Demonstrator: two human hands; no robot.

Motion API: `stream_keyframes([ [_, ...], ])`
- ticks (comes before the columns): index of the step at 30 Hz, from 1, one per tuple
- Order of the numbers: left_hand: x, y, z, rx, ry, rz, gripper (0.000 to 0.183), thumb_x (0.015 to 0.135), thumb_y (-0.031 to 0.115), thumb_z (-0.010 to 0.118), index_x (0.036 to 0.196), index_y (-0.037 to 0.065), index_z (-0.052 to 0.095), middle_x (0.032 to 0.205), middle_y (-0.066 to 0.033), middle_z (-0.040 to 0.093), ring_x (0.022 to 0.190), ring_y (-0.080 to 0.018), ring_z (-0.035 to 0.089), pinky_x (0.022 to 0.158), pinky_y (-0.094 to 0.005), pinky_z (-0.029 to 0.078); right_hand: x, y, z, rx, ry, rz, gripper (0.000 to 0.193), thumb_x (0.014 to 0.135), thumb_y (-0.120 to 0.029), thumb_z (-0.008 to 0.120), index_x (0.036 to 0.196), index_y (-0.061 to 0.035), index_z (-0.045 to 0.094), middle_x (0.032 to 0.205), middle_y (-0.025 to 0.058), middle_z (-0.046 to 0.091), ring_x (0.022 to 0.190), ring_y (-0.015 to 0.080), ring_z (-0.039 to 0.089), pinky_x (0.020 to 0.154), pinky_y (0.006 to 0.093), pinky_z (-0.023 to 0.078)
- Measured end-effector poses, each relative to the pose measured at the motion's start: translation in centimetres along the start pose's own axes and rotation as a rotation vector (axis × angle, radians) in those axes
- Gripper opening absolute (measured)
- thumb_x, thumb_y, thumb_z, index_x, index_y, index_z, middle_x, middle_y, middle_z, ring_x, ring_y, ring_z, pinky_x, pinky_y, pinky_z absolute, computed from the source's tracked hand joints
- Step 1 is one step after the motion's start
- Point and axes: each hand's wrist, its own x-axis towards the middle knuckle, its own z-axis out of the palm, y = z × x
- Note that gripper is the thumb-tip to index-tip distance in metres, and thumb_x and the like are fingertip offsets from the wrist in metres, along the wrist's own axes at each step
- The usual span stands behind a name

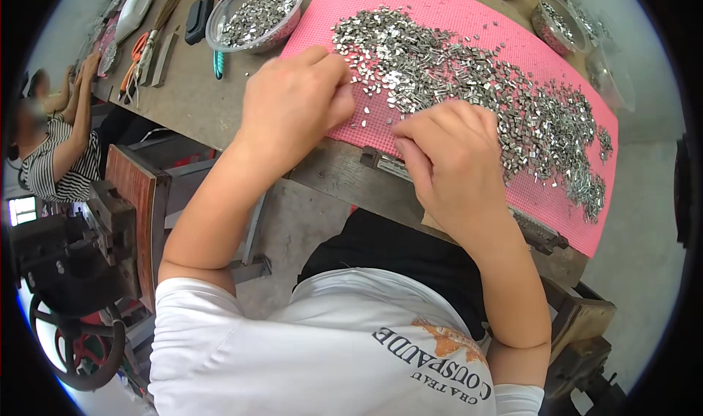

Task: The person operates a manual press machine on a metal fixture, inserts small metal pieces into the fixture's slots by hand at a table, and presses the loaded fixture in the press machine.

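Many small silvery metal pieces (pixel 432 64) lie in a long heap across a pink textured mat (pixel 545 196). My left hand (pixel 296 97) is curled closed over the mat's left edge, beside the heap; whatever its fingers hold, if anything, is hidden. At the near edge of the heap, my right hand (pixel 458 152) has its thumb and fingers drawn together, and I cannot make out what is in them. A few loose metal pieces (pixel 365 111) lie on the mat between my hands.
A clear plastic bowl (pixel 256 13) of metal pieces stands at the upper left, near a black case (pixel 198 19). More tubs (pixel 560 24) sit beyond the mat at right. Metal bars (pixel 375 160) line the table's front edge. Another person (pixel 62 149) sits at far left, beside a machine (pixel 77 269).
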Motion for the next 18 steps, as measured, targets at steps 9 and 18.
stream_keyframes([
  [9,-3.6,-0.1,-1.0,-0.323,-0.08,-0.211,0.01,0.081,0.013,0.077,0.083,0.009,0.067,0.078,-0.0053,0.063,0.069,-0.0283,0.068,0.06,-0.0412,0.054,2.6,0.6,1.9,-0.177,-0.013,-0.148,0.005,0.082,-0.008,0.067,0.077,-0.0071,0.068,0.082,0.007,0.062,0.088,0.0249,0.061,0.086,0.0406,0.043],
  [18,-4.3,-0.3,-0.8,-0.291,-0.103,-0.195,0.014,0.087,0.014,0.075,0.097,0.011,0.066,0.089,-0.0039,0.065,0.076,-0.0281,0.068,0.065,-0.04,0.054,3.7,1.1,2.4,-0.209,-0.059,-0.185,0.012,0.081,-0.007,0.074,0.091,-0.0073,0.066,0.089,0.0061,0.061,0.09,0.0262,0.06,0.086,0.0399,0.044],
])
